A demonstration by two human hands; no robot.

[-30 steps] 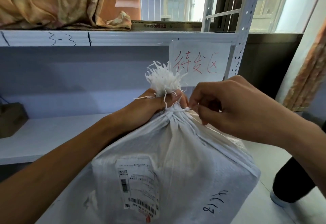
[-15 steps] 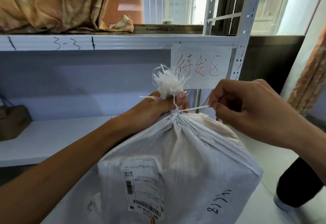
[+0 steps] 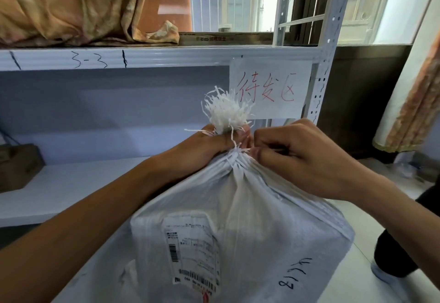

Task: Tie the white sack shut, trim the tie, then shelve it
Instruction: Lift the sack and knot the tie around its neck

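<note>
The white woven sack stands in front of me, its neck gathered into a frayed tuft. A shipping label shows through its front and black numbers are written on its right side. My left hand is wrapped around the gathered neck from the left, just below the tuft. My right hand is pressed against the neck from the right, its fingertips pinching the thin white tie that circles the neck. The knot itself is mostly hidden by my fingers.
A white metal shelf lies behind the sack, with a brown box at its left. The shelf edge above reads 3-3 and carries a paper sign. Crumpled cloth sits on top. A dark shoe stands on the floor at right.
My right hand had pulled the tie out to the right half a second ago; now it has come back against the neck. My left hand kept its hold.
</note>
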